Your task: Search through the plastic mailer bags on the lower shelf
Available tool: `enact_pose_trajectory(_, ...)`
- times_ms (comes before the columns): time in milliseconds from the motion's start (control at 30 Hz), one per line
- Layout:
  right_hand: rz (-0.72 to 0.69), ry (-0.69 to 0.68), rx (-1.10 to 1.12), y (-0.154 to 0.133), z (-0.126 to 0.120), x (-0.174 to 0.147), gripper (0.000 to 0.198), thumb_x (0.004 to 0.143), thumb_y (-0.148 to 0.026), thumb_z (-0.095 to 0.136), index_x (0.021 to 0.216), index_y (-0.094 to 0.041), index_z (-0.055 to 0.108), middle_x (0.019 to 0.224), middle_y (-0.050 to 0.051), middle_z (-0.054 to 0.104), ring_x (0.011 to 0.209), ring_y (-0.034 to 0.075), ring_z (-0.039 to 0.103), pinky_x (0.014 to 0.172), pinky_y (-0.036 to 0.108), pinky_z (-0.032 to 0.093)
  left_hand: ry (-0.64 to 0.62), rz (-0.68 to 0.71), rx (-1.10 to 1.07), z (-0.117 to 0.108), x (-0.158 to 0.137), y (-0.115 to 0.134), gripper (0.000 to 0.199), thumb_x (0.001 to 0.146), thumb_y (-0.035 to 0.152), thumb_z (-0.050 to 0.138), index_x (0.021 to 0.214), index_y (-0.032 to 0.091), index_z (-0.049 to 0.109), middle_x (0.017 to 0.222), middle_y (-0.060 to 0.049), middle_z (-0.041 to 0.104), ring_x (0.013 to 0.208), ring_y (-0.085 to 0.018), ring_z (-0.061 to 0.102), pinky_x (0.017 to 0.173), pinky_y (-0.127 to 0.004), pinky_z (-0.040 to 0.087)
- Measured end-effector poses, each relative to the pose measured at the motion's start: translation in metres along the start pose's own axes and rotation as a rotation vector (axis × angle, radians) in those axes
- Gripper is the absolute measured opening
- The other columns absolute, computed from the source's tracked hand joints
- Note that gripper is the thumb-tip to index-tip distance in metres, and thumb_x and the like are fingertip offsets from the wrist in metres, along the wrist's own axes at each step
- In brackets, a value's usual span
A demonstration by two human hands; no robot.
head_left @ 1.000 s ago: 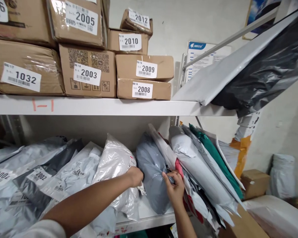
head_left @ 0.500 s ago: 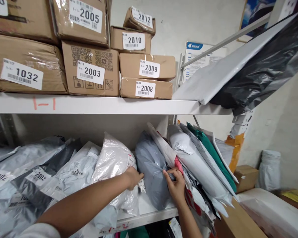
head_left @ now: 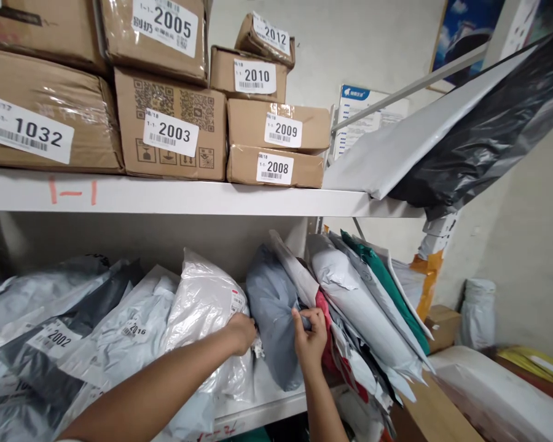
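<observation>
In the head view, the left hand (head_left: 241, 332) reaches in along the lower shelf (head_left: 276, 399) and presses against the edge of a clear white plastic parcel (head_left: 207, 307), its fingers tucked out of sight behind that parcel, so whether they are closed on anything cannot be told. Just to its right, the right hand (head_left: 309, 341) pinches the side of a grey mailer bag (head_left: 271, 313), thumb and fingers drawn together on a fold of its plastic. The grey mailer bag stands upright between the two hands, touching the clear white plastic parcel on one side and a leaning row of white, red and green mailers (head_left: 364, 301) on the other. Left of the left hand lie flat bags, one labelled 2016 (head_left: 136, 331) and one labelled 2002 (head_left: 55, 339). Above both hands, the upper shelf (head_left: 188, 196) carries cardboard boxes, among them 2008 (head_left: 275, 167) and 2003 (head_left: 170, 132).
</observation>
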State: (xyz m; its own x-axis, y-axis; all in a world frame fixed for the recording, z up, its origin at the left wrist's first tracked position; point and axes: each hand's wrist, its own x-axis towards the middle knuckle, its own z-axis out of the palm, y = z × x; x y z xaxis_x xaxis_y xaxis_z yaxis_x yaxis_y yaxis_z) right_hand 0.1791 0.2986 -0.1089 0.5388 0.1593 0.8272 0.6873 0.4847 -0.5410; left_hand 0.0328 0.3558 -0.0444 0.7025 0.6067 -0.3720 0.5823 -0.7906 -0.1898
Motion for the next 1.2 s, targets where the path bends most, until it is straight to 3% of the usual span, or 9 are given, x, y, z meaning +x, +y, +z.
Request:
enact_pose_trajectory(167,0.003,0.031,0.026,0.002,-0.001,0.012,0.022,0.082,-0.031,0.064,0.066,-0.018,0.055,0.068,-0.002,0.050,0.064,0.012,0.050,0.062,0.025,0.040,-0.033,-0.003,-0.034,-0.012,-0.006,-0.007,0.048,0.079,0.031,0.059,0.123,0.012,0.054,0.121,-0.019,0.061,0.114,-0.034,0.056,0.095,-0.044,0.046)
enact_pose_trajectory(267,0.006,0.043,0.034,0.008,-0.008,0.019,0.024,0.081,-0.033,0.065,0.065,-0.018,0.056,0.066,-0.002,0.051,0.063,0.012,0.050,0.062,0.026,0.039,-0.084,0.003,-0.091,-0.016,-0.006,-0.009,0.065,0.075,0.043,0.063,0.131,0.016,0.046,0.125,-0.018,0.059,0.115,-0.034,0.056,0.094,-0.043,0.046)
enact_pose_trajectory(367,0.011,0.049,0.040,0.010,-0.008,0.021,0.025,0.081,-0.034,0.065,0.064,-0.018,0.055,0.064,-0.002,0.051,0.063,0.012,0.049,0.062,0.026,0.038,-0.139,0.014,-0.178,-0.016,-0.003,-0.013,0.073,0.062,0.038,0.076,0.127,0.013,0.050,0.122,-0.018,0.061,0.111,-0.036,0.058,0.092,-0.043,0.046)
enact_pose_trajectory(467,0.014,0.039,0.052,0.007,-0.007,0.017,0.025,0.081,-0.034,0.065,0.064,-0.018,0.055,0.065,-0.002,0.051,0.062,0.012,0.049,0.062,0.026,0.039,-0.188,0.111,-0.338,-0.014,0.002,-0.018,0.036,0.068,0.036,0.072,0.099,0.020,0.066,0.105,-0.003,0.071,0.096,-0.024,0.065,0.081,-0.030,0.049)
enact_pose_trajectory(533,0.024,0.030,0.060,0.006,-0.007,0.013,0.025,0.081,-0.034,0.065,0.064,-0.018,0.055,0.065,-0.002,0.050,0.062,0.012,0.049,0.061,0.026,0.039,-0.196,0.176,-0.397,-0.012,0.004,-0.020,0.023,0.070,0.032,0.072,0.090,0.021,0.067,0.100,0.001,0.072,0.093,-0.019,0.065,0.079,-0.025,0.048)
enact_pose_trajectory(800,0.069,0.013,0.078,0.008,-0.011,0.007,0.025,0.080,-0.036,0.065,0.064,-0.019,0.056,0.065,-0.001,0.050,0.063,0.013,0.049,0.062,0.027,0.039,-0.167,0.269,-0.421,-0.012,-0.002,-0.026,0.050,0.071,0.009,0.067,0.118,0.021,0.055,0.123,-0.003,0.063,0.108,-0.018,0.060,0.091,-0.028,0.043)
enact_pose_trajectory(1033,0.088,0.001,0.079,0.010,-0.012,0.006,0.026,0.079,-0.037,0.065,0.064,-0.018,0.056,0.064,-0.001,0.051,0.063,0.013,0.049,0.062,0.027,0.038,-0.164,0.318,-0.373,-0.011,0.001,-0.027,0.048,0.072,0.009,0.059,0.115,0.030,0.060,0.123,0.003,0.060,0.105,-0.015,0.060,0.084,-0.024,0.045)
enact_pose_trajectory(1200,0.098,0.006,0.080,0.010,-0.011,0.006,0.027,0.079,-0.037,0.065,0.062,-0.018,0.055,0.063,-0.001,0.050,0.062,0.013,0.048,0.062,0.028,0.038,-0.069,0.180,-0.274,-0.008,-0.001,-0.019,0.027,0.072,0.014,0.055,0.094,0.025,0.065,0.105,0.000,0.067,0.098,-0.021,0.061,0.083,-0.031,0.047)
